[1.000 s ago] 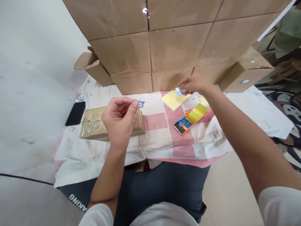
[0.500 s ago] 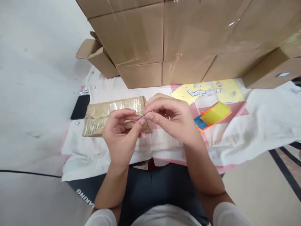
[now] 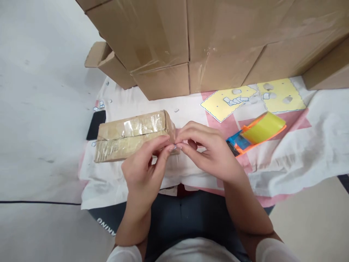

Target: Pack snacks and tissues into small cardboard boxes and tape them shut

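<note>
Small piece (image 3: 175, 146): at the meeting fingertips, in front of the taped box's right end; only a speck of blue shows, so its full shape is hidden.
Left hand (image 3: 143, 169): thumb and forefinger tips pressed together on the piece's left side.
Right hand (image 3: 211, 151): thumb and forefinger likewise pinched, on its right side, the other fingers curled.
Weight and feel: probably very light and thin; whether stiff or soft, I cannot tell. It looks easy to drop or bend.
Where to hold: best by opposite edges, with the finger pads and little squeeze.
Taped box (image 3: 131, 140): lies just beyond the left hand; its glossy tape would likely feel slick.
Orange case (image 3: 256, 134): to the right of the right hand, yellow flap raised.
Yellow sheets (image 3: 218, 105): far right, bearing loose pale pieces (image 3: 238, 100).
</note>
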The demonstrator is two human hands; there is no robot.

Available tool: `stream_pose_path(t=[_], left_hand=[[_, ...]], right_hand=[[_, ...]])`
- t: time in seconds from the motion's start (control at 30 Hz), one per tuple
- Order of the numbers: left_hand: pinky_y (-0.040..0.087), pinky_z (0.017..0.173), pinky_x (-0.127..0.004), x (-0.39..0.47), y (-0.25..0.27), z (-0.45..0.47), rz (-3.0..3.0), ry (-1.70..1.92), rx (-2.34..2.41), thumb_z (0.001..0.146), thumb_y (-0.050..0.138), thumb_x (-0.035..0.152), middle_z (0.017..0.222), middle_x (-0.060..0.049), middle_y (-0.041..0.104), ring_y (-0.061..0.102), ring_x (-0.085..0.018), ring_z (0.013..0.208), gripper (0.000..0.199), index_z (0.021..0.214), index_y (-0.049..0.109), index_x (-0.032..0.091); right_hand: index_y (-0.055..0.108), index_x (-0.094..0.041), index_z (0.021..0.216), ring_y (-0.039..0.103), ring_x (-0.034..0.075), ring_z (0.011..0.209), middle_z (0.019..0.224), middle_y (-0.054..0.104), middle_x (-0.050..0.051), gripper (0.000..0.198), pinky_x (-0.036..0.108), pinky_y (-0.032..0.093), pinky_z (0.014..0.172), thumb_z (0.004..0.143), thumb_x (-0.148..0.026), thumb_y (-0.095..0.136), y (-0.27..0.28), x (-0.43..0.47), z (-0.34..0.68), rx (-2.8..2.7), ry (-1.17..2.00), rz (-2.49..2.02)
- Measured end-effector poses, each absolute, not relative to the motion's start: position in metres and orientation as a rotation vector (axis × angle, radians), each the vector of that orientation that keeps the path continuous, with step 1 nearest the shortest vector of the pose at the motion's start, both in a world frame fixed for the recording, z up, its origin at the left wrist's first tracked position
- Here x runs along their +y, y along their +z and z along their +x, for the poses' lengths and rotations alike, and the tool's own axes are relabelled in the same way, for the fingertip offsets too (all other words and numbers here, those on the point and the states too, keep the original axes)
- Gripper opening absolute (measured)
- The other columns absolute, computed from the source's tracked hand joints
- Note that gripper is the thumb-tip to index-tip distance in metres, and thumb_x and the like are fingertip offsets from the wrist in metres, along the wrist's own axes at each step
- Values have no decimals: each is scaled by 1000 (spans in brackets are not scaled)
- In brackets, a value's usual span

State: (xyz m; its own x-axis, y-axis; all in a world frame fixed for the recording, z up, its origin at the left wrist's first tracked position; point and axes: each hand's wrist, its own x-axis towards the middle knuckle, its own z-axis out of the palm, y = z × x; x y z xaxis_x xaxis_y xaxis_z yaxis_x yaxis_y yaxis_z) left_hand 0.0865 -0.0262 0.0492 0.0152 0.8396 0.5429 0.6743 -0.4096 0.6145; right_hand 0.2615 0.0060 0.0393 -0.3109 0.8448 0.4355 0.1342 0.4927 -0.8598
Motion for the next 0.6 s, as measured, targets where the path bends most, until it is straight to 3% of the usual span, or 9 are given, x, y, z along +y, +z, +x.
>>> stream_pose_path(t=[0.1,0.2,0.27,0.4,0.6], left_hand=[[50,66,-30,-14,51,65,2177,1383,1842,92,69,28,106,0,77,67,-15,77,21,114,71,30],[49,93,-45,9,52,18,2116,1473,2291,93,66,35,126,-9,70,62,-28,109,31,121,69,23],[42,104,-56,23,49,-15,1894,1247,2518,88,69,40,128,-15,68,57,-37,121,39,120,70,18],[53,83,-47,33,39,-48,1577,1000,2411,82,73,56,105,-10,75,67,-32,95,46,112,72,21],[51,78,-40,31,34,-44,1658,1102,2325,81,73,60,99,-4,75,65,-26,89,46,108,74,22]], right_hand=[[62,-24,92,59,16,79,91,63,2,14,31,47,72,97,-15,53,25,19,267,-1770,845,-918],[61,-23,94,61,19,88,98,63,4,18,34,47,78,96,-11,48,1,35,274,-1867,800,-974],[61,-23,95,62,20,94,104,63,5,21,35,47,82,96,-9,45,-13,42,273,-1944,824,-984],[61,-21,93,60,20,90,102,62,5,16,34,46,80,92,-11,50,-28,49,262,-1956,921,-949],[61,-20,91,56,14,77,99,58,3,10,29,45,72,89,-13,54,-35,52,253,-1871,1046,-869]])
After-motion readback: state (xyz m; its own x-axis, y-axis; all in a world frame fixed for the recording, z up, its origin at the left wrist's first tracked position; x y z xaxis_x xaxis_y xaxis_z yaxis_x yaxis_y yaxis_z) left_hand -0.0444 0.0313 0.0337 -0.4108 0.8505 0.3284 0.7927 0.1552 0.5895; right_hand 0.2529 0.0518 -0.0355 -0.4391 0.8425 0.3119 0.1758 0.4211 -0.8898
